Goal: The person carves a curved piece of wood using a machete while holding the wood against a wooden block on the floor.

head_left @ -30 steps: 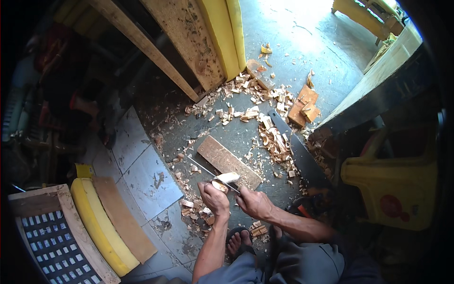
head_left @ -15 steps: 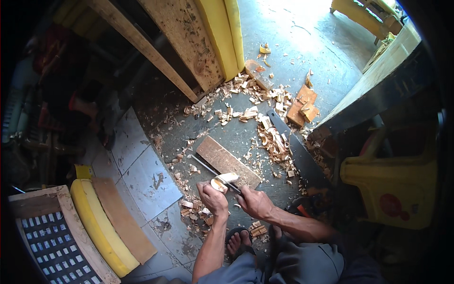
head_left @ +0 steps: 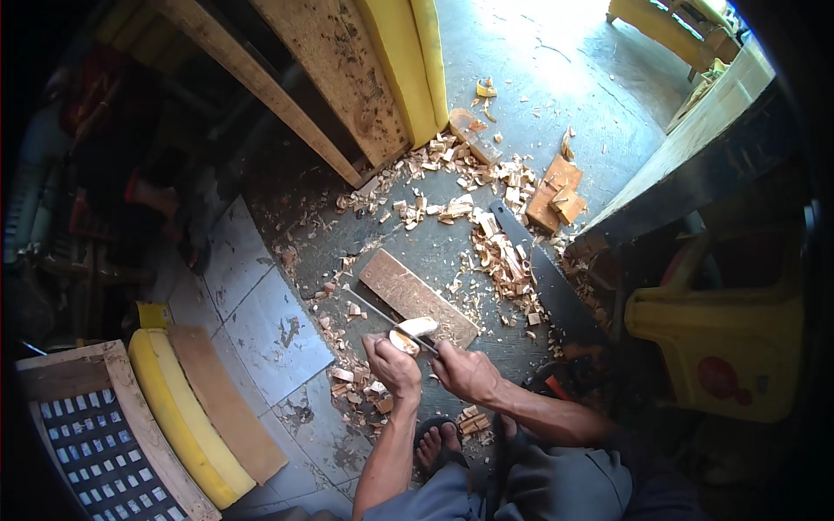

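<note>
A pale carved piece of wood with a rounded, curved shape is gripped at its near end by my left hand, fingers closed around it. My right hand is wrapped around the near end of a long thin metal file, whose handle is hidden in the fist. The file lies slantwise across the wood, its tip pointing away to the left. Just beyond my hands, a flat rectangular board rests on the floor beneath the work.
Wood shavings form a curved heap around the board. A dark handsaw blade lies to the right, near orange-brown wood blocks. A yellow-padded wooden frame stands left; a yellow plastic chair-like object is at right.
My right hand and the file have slid slightly forward and left across the wood. The left hand and the carved piece stay nearly in place.
</note>
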`<state>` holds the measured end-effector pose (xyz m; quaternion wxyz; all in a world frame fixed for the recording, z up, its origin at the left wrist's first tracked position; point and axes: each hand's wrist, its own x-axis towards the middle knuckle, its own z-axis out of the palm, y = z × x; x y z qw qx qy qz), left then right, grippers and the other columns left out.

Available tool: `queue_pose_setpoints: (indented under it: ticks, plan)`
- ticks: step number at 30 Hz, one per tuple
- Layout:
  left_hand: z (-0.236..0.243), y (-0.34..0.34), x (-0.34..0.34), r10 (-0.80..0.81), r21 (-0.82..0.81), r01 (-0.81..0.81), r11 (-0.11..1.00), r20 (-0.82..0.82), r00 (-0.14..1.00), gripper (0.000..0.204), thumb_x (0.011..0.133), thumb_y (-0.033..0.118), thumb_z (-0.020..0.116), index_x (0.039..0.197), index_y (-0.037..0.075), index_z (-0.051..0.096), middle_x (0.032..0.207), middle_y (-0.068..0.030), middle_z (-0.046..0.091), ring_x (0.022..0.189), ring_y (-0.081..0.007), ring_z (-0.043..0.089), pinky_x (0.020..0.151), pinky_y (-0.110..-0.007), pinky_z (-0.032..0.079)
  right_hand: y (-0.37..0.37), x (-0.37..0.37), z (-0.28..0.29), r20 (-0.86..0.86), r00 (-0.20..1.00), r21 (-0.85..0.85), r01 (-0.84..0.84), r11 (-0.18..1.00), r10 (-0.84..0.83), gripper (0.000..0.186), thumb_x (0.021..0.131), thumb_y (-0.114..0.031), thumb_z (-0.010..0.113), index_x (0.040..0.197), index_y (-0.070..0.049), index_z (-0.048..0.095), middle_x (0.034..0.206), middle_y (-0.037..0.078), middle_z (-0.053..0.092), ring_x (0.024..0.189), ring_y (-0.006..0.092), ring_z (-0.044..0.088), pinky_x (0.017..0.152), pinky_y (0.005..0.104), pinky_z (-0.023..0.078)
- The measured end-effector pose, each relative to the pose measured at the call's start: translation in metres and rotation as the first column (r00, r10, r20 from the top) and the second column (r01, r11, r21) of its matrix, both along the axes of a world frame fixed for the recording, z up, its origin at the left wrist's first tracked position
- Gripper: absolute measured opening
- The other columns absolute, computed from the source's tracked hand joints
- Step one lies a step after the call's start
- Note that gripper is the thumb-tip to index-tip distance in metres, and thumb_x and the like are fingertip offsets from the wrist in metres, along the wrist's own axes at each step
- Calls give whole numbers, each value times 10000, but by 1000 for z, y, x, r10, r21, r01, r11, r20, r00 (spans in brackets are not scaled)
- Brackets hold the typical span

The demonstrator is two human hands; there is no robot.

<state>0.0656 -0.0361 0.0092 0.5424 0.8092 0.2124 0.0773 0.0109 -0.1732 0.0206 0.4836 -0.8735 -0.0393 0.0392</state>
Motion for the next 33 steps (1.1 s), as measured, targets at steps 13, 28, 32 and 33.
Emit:
queue_pose_setpoints:
  ticks: [13, 28, 32, 33]
  plan:
    - [13, -12, -8, -55, -48, 56, 997, 17, 998, 273, 980, 180, 330, 896, -19, 495, 863, -160, 563, 778, -250, 551, 743, -420, 472, -6, -8, 6, -58, 998, -90, -12, 996, 6, 206, 955, -178, 618, 1031, -31, 494, 741, 214, 652, 656, 424, 666, 540, 497, 528]
    - [12, -11, -10, -87, 84, 82, 993, 51, 995, 284, 976, 180, 316, 913, -29, 498, 878, -148, 544, 757, -257, 544, 732, -405, 475, -4, -16, -5, 12, 998, 14, 55, 998, -55, 235, 967, -206, 607, 1039, -9, 501, 800, 236, 666, 690, 437, 676, 587, 530, 537]
    - [13, -9, -12, -29, -14, 29, 999, 35, 999, 290, 979, 187, 314, 909, -24, 501, 880, -140, 543, 767, -251, 545, 728, -397, 482, -3, -15, -2, -67, 992, -23, 101, 995, -103, 224, 961, -185, 628, 1054, -15, 515, 779, 234, 652, 675, 428, 673, 567, 510, 538]
    - [5, -4, -12, -34, 11, 34, 999, 41, 999, 291, 980, 188, 315, 910, -22, 502, 881, -140, 544, 767, -248, 547, 726, -396, 485, -4, -18, 9, -2, 995, 55, 95, 994, -95, 226, 978, -209, 603, 1042, -19, 500, 786, 244, 660, 685, 445, 670, 577, 528, 535]
